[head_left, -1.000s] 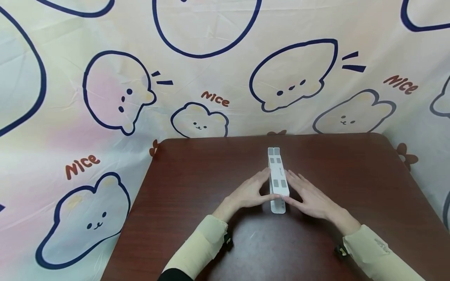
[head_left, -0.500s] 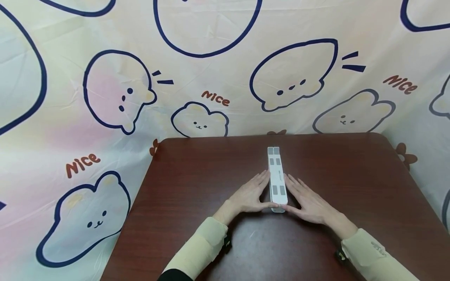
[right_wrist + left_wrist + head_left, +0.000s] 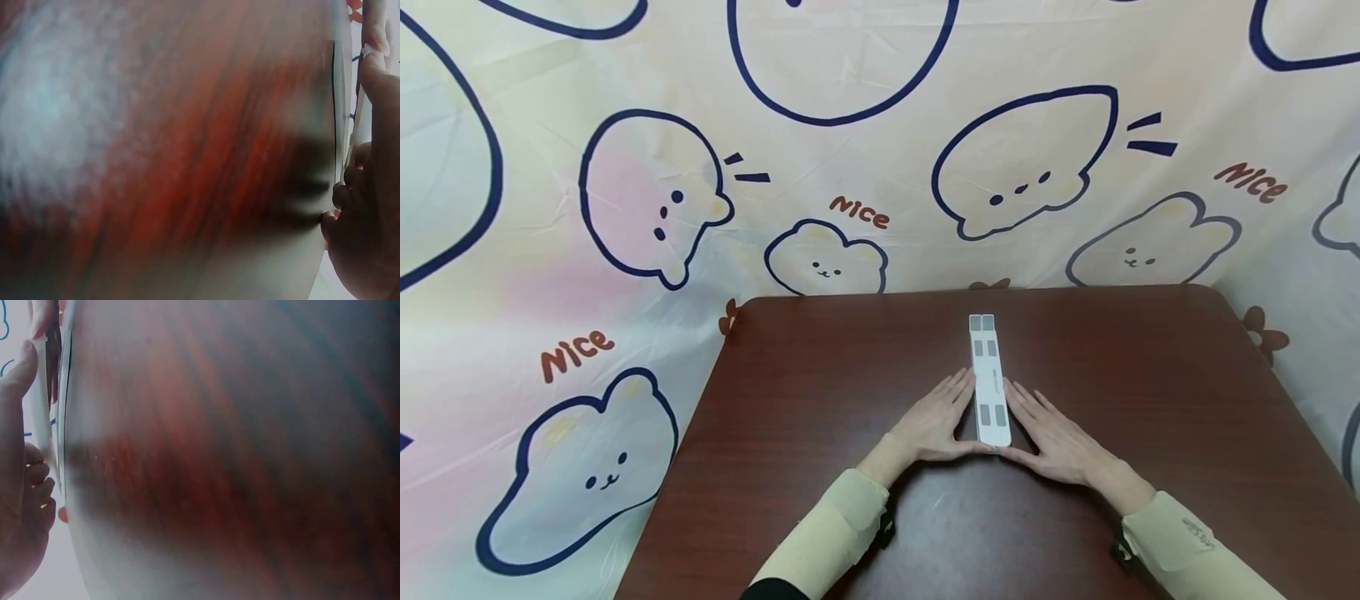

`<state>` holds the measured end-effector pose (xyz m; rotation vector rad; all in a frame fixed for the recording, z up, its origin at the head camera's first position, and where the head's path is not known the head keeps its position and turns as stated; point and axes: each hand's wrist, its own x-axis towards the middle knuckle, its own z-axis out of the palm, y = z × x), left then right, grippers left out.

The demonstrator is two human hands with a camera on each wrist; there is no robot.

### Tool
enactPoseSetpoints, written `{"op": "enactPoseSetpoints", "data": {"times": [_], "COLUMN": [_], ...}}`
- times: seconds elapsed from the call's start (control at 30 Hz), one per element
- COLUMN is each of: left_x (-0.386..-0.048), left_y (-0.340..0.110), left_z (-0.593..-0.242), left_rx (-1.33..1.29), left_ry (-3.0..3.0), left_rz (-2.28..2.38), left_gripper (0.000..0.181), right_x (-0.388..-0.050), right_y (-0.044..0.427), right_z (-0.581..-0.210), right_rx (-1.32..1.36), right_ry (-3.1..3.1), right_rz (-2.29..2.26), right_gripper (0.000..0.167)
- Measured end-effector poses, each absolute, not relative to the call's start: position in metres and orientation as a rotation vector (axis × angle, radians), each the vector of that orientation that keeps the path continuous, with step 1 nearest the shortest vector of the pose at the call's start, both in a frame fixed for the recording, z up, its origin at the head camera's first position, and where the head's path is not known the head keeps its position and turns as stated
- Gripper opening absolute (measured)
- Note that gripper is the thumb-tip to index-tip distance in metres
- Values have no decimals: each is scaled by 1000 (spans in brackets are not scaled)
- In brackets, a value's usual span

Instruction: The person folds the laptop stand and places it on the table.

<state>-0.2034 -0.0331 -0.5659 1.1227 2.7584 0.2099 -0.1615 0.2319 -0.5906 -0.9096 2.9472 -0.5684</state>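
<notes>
A long, narrow white folding stand (image 3: 988, 379) with grey pads on its upper face lies lengthwise on the table. It looks like a folded laptop stand. My left hand (image 3: 929, 427) lies along its left side with straight fingers, the thumb across the near end. On the opposite side my right hand (image 3: 1058, 440) mirrors this, its fingertips against the edge and its thumb meeting the left one at the near end. From the wrists, the stand's upper bar (image 3: 41, 409) shows edge-on beside the fingers, slightly above the table in both side views.
The dark brown wooden table (image 3: 820, 350) extends around both hands. A pale cloth (image 3: 865, 75) printed with cartoon outlines and words hangs behind it and along the sides. A dark strap sits under each cuff.
The stand's upper bar has folded down toward me, covering the lower part that showed at its near end. Both hands followed it slightly downward and nearer.
</notes>
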Motion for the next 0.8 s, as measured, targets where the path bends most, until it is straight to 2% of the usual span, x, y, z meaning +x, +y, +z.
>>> {"op": "enactPoseSetpoints", "data": {"times": [0.8], "left_x": [-205], "left_y": [-26], "left_z": [-568], "left_rx": [1045], "left_ry": [2773], "left_rz": [107], "left_gripper": [119], "right_x": [-167], "right_y": [236], "right_z": [-597], "right_rx": [-864], "right_ry": [2955], "right_rz": [-520], "right_gripper": [103]}}
